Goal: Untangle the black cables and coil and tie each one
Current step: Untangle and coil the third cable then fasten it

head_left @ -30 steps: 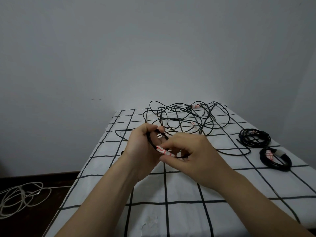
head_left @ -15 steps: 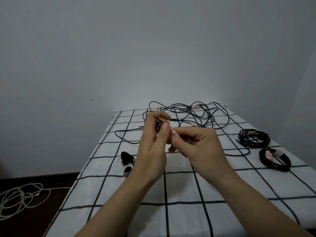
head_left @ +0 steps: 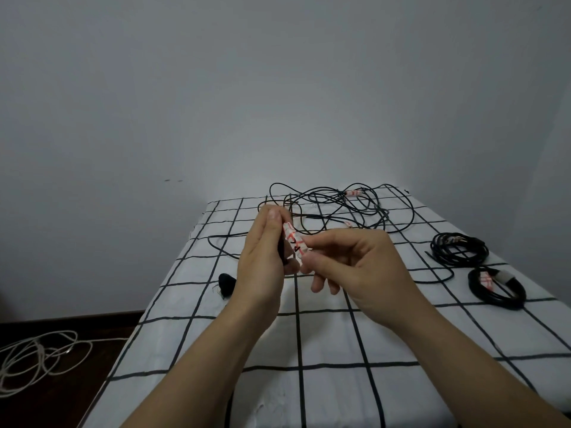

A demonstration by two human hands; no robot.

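Right hand [head_left: 355, 268] pinches tie [head_left: 295, 242] on cable [head_left: 280, 253].

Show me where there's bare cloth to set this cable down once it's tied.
The left hand grips the cable, the right hand pinches its tie. Best: the near cloth between the forearms. Also open: the left edge below the small black object. Crowded: the far end under the tangle, and the right side, where two coiled cables lie.

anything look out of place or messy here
Yes. A loose heap of pale cord lies on the dark floor left of the checked tablecloth, apart from everything else. A small black clump sits alone on the cloth beside the left hand; I cannot tell what it is.
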